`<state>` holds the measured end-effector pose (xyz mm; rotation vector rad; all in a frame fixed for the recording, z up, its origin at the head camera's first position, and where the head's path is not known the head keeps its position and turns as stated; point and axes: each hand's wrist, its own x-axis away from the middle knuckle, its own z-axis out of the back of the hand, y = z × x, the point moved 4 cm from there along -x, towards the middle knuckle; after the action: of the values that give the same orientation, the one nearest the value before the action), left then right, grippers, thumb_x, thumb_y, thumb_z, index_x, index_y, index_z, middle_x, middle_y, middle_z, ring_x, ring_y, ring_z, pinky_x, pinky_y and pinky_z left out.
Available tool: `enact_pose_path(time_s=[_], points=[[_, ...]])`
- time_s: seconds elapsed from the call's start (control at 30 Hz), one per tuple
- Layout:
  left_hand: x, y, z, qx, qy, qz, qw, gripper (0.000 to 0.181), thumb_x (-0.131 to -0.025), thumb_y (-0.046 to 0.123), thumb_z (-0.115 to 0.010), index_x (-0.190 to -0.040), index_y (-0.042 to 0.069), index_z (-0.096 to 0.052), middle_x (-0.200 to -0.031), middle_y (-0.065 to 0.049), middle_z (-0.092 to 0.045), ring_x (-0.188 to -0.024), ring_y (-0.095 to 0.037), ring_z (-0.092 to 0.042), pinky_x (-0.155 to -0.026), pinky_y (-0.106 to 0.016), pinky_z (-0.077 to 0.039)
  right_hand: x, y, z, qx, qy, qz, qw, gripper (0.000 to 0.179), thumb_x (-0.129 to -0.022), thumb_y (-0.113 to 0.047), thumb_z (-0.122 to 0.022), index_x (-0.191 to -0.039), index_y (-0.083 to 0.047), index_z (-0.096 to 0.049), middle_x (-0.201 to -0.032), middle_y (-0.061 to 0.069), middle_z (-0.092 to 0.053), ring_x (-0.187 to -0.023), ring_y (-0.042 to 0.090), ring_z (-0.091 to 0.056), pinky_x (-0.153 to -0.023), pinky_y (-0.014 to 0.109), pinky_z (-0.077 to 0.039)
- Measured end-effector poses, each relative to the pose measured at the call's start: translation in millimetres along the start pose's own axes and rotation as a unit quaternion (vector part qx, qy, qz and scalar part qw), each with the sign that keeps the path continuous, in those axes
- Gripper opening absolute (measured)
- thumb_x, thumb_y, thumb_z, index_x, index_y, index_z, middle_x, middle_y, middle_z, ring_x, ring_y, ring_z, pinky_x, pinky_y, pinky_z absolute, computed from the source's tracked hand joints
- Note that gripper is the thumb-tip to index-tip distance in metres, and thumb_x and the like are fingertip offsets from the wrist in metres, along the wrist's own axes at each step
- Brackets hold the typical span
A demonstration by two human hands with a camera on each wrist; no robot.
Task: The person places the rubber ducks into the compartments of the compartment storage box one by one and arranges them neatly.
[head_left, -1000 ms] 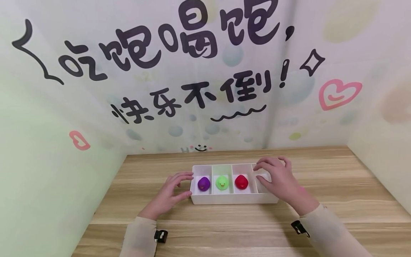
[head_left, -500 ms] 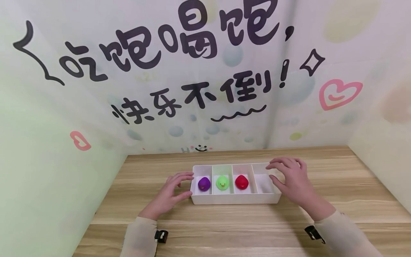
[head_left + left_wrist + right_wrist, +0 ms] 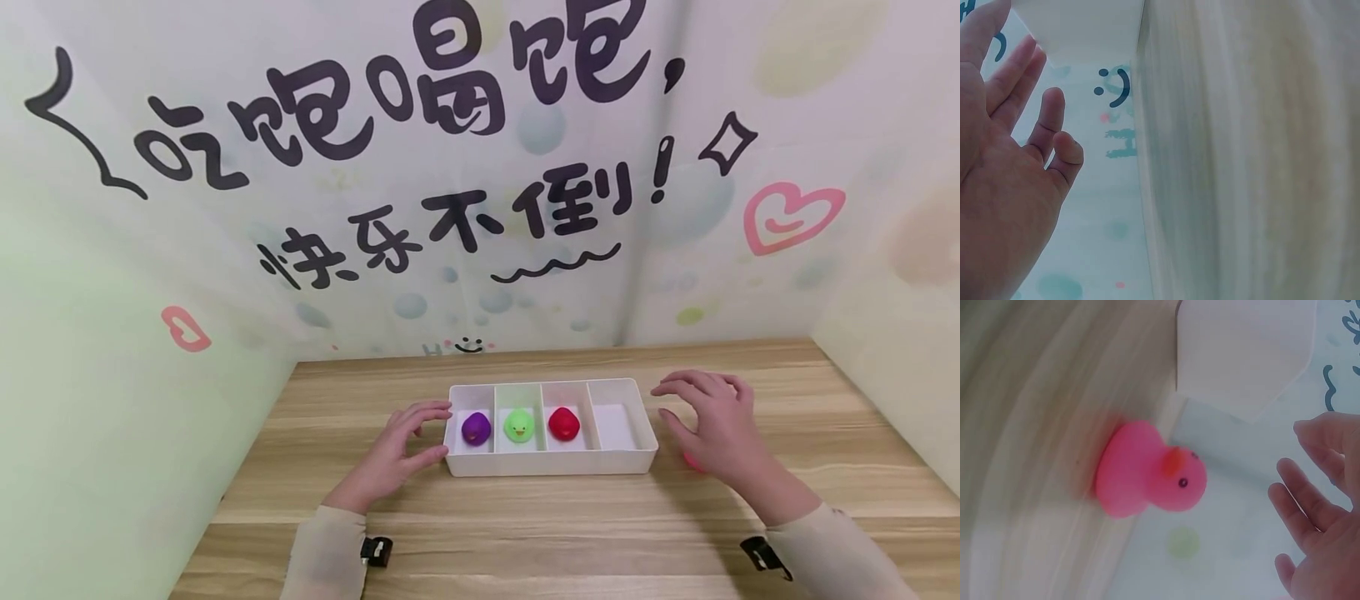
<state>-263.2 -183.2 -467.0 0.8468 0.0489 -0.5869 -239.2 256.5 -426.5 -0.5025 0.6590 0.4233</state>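
A white box (image 3: 555,463) with several compartments stands on the table. From left to right it holds a purple toy duck (image 3: 476,428), a light green duck (image 3: 519,425) and a red duck (image 3: 564,424); the rightmost compartment is bare. My left hand (image 3: 397,450) has its fingertips at the box's left end, fingers relaxed. Off the box's right end, my right hand (image 3: 716,425) hovers with fingers loosely bent, holding nothing. Under it a pink rubber duck (image 3: 1144,475) stands on the table, mostly hidden by the hand in the head view.
The wood-grain table (image 3: 525,533) ends at a printed back wall (image 3: 375,317). A pale side wall (image 3: 97,417) bounds the left, another the right. Each sleeve has a black clip (image 3: 377,551) near the wrist.
My right hand has moved rightward, from over the rightmost compartment to past the box's right end. The left hand and the box have stayed put.
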Motion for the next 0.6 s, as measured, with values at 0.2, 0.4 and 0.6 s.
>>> enact_pose_path(time_s=[0.2,0.4,0.6], points=[[0.4,-0.1,0.6,-0.001,0.000,-0.004,1.0000,0.048,-0.096,0.023,-0.075,-0.140,0.011,-0.060,-0.154,-0.001,-0.054,-0.119,-0.032,-0.053,-0.098,-0.040,-0.040,7.1,7,6,0.009,0.000,-0.001,1.0000,0.036,-0.071,0.001,-0.084,-0.098,-0.019,-0.073,-0.106,0.003,-0.070,-0.097,0.032,-0.060,-0.096,0.063,-0.024],[0.3,1.0,1.4,-0.002,0.000,-0.005,1.0000,0.048,-0.095,0.021,-0.075,-0.139,0.010,-0.060,-0.154,-0.002,-0.054,-0.123,-0.031,-0.053,-0.098,-0.040,-0.041,15.9,11,10,0.018,-0.009,-0.006,0.9998,0.035,-0.071,0.000,-0.083,-0.098,-0.018,-0.072,-0.105,0.003,-0.070,-0.099,0.028,-0.059,-0.096,0.060,-0.024],[0.1,2.2,1.4,0.002,-0.003,-0.002,1.0000,0.049,-0.095,0.019,-0.075,-0.140,0.010,-0.060,-0.154,-0.002,-0.053,-0.117,-0.029,-0.055,-0.102,-0.047,-0.037,23.7,17,16,0.023,-0.020,-0.005,0.9995,0.035,-0.070,-0.002,-0.083,-0.097,-0.020,-0.071,-0.104,0.004,-0.069,-0.098,0.029,-0.058,-0.096,0.063,-0.024]])
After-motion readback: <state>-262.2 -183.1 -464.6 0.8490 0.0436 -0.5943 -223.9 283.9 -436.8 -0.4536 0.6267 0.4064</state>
